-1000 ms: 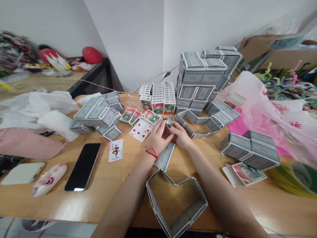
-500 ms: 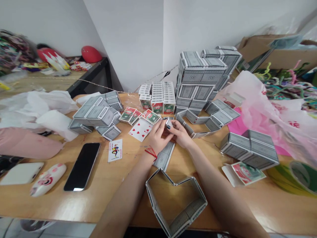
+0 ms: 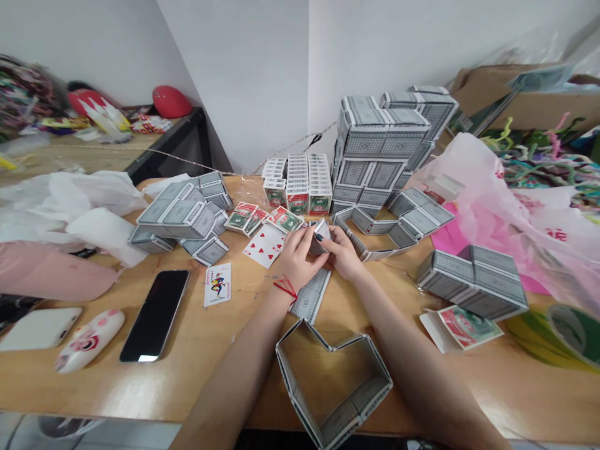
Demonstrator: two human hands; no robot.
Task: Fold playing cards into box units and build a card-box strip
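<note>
Both hands meet at the middle of the table around a small grey-backed card piece [image 3: 320, 229]. My left hand [image 3: 299, 256], with a red string at the wrist, has its fingers closed on the piece's left side. On its right side, my right hand [image 3: 341, 251] pinches the same piece. Below the hands lies a flat grey patterned strip [image 3: 310, 299], partly covered by the left hand. Nearer me stands a heart-shaped frame of folded cards [image 3: 370, 395], between my forearms. Left of my left hand is a ten of hearts card [image 3: 263, 245], face up.
Stacked card blocks [image 3: 375, 140] rise at the back right, beside card boxes [image 3: 297, 181]. Leftward are more folded blocks [image 3: 180, 209], a joker card [image 3: 218, 284] and a phone [image 3: 155, 315]. Card blocks [image 3: 473, 281] and tape [image 3: 557, 331] sit at the right.
The small card piece between my fingers has turned and shows more of its patterned face. My fingers have shifted slightly around it.
</note>
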